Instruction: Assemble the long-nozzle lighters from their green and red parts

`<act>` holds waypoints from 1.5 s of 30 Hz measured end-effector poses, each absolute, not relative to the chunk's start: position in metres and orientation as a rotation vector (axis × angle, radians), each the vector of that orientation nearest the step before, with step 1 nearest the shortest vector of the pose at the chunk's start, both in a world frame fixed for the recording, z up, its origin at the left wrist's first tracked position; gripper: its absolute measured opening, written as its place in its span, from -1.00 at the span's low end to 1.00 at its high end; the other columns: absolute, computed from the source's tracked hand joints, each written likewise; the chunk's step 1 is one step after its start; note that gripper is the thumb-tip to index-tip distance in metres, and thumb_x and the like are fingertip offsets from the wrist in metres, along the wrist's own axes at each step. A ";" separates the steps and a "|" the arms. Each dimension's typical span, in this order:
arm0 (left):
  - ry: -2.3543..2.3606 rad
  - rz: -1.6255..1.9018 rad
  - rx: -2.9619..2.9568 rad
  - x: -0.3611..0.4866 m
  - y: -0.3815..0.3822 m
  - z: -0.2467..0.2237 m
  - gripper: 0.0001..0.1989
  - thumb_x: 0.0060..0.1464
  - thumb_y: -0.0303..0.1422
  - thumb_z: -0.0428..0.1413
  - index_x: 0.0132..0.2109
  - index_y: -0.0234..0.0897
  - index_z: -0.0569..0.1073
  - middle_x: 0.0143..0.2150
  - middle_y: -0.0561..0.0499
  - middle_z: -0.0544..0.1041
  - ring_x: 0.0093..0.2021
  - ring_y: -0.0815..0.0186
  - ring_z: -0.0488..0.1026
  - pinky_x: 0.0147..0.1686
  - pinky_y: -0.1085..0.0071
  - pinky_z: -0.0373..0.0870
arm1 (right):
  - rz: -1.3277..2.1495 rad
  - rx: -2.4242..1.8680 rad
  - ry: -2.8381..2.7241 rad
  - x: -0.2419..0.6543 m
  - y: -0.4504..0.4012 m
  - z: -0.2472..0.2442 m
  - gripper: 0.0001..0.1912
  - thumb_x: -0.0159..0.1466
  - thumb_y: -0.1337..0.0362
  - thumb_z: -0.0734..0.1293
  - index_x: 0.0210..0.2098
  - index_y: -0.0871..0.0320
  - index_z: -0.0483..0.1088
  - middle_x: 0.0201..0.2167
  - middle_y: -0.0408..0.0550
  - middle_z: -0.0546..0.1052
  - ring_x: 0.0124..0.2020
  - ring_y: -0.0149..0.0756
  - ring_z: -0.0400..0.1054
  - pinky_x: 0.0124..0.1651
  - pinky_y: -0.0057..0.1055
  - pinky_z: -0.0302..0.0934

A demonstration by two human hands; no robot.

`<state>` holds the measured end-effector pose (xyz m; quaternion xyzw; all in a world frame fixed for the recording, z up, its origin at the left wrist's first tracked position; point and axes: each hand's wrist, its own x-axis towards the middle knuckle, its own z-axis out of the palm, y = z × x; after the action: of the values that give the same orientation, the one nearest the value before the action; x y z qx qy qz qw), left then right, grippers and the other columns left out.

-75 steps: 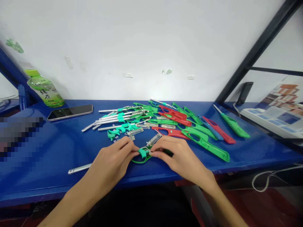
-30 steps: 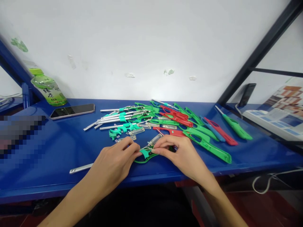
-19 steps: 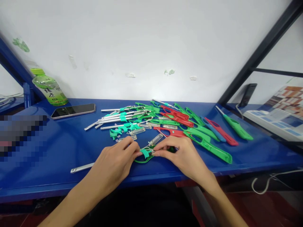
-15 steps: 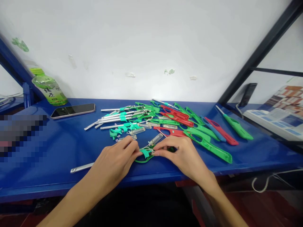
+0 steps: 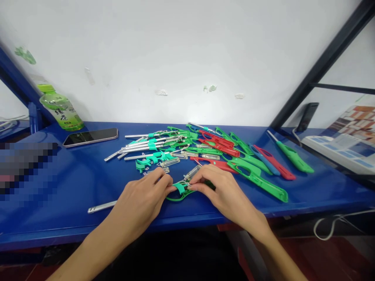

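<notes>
Head view, looking down on a blue table point(image 5: 58, 187) against a white wall point(image 5: 175, 50). Far left, a clear bottle point(image 5: 61, 113) with a lime-green cap and green label, printed with 2 large dark characters, apparently 綠茶 (green tea); smaller print not legible, level of any drink impossible to tell. Beside it, 1 phone point(image 5: 90, 137) lying flat, screen dark. Far right, a white block point(image 5: 334, 150) with blue patches, any lettering too small to read.

At centre, near the front edge, 2 bare hands close together. Left hand point(image 5: 143, 197): thumb and index finger pinched on the left end of a teal trigger point(image 5: 179, 188). Right hand point(image 5: 224, 191): thumb and index finger narrowed to a pinch on thin white wires point(image 5: 186, 182) at the trigger's right end. Under the trigger, between the hands, a green shell point(image 5: 175, 198), partly hidden. Out past the left wrist, a silver tube point(image 5: 101, 207). Just beyond the right fingertips, a clear tank point(image 5: 193, 171); whether filled, cannot tell.

Behind the hands, a loose pile of silver rods point(image 5: 143, 146), teal pieces point(image 5: 142, 166), more clear tanks and red shells point(image 5: 218, 140). To the right, an open green half point(image 5: 260, 183), hollow side up, then 1 green lighter point(image 5: 293, 156) with a metal nozzle, apart from the pile.
</notes>
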<state>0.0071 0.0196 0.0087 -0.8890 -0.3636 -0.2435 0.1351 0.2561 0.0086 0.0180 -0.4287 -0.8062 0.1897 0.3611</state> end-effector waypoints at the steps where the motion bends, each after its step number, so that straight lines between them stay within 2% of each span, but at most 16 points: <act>1: -1.053 -0.700 -2.576 0.007 0.020 0.009 -0.64 0.61 -0.25 -0.18 -0.16 -0.19 0.40 -0.26 0.04 0.49 -0.42 0.25 0.48 -0.52 0.34 0.18 | 0.499 -1.104 -2.079 0.256 0.008 0.018 -0.87 0.47 0.35 0.46 -0.22 0.05 0.49 -0.23 -0.17 0.65 -0.17 -0.24 0.53 -0.07 -0.34 0.33; 8: -1.030 -0.692 -2.599 0.006 0.020 0.009 -0.62 0.62 -0.25 -0.20 -0.14 -0.19 0.42 -0.24 0.02 0.49 -0.40 0.26 0.49 -0.52 0.35 0.13 | 0.576 -1.078 -2.015 0.256 0.008 0.018 -0.87 0.45 0.26 0.49 -0.27 0.03 0.54 -0.27 -0.18 0.67 -0.23 -0.24 0.56 -0.11 -0.35 0.37; 13: -1.017 -0.697 -2.587 0.007 0.019 0.010 -0.60 0.62 -0.24 -0.21 -0.17 -0.19 0.42 -0.26 0.03 0.49 -0.42 0.27 0.48 -0.52 0.35 0.18 | 0.666 -1.100 -1.926 0.259 0.007 0.017 -0.86 0.40 0.28 0.53 -0.32 0.03 0.59 -0.31 -0.20 0.70 -0.25 -0.25 0.60 -0.14 -0.37 0.38; 22: -0.961 -0.669 -2.605 0.007 0.020 0.011 -0.60 0.62 -0.26 -0.22 -0.16 -0.19 0.42 -0.26 0.03 0.50 -0.40 0.28 0.50 -0.51 0.36 0.20 | 0.697 -1.117 -1.861 0.259 0.007 0.017 -0.81 0.39 0.19 0.53 -0.37 0.04 0.60 -0.33 -0.15 0.72 -0.26 -0.20 0.62 -0.19 -0.35 0.42; 30: -0.944 -0.685 -2.616 0.007 0.021 0.010 -0.59 0.62 -0.25 -0.21 -0.16 -0.20 0.44 -0.26 0.02 0.51 -0.39 0.27 0.52 -0.49 0.35 0.20 | 0.709 -1.105 -1.830 0.257 0.005 0.019 -0.85 0.37 0.28 0.54 -0.36 0.04 0.61 -0.33 -0.18 0.72 -0.27 -0.24 0.61 -0.21 -0.37 0.39; 45: -0.933 -0.836 -2.614 0.007 0.020 0.007 -0.69 0.59 -0.27 -0.08 -0.16 -0.21 0.45 -0.28 0.04 0.51 -0.39 0.25 0.53 -0.48 0.33 0.26 | 0.733 -1.129 -1.791 0.257 0.005 0.022 -0.88 0.35 0.28 0.57 -0.33 0.03 0.64 -0.33 -0.24 0.72 -0.28 -0.31 0.58 -0.20 -0.40 0.33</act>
<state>0.0071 0.0201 0.0071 -0.8952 -0.3196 -0.2862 0.1212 0.2567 0.0048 0.0220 -0.4537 -0.7196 0.2943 0.4355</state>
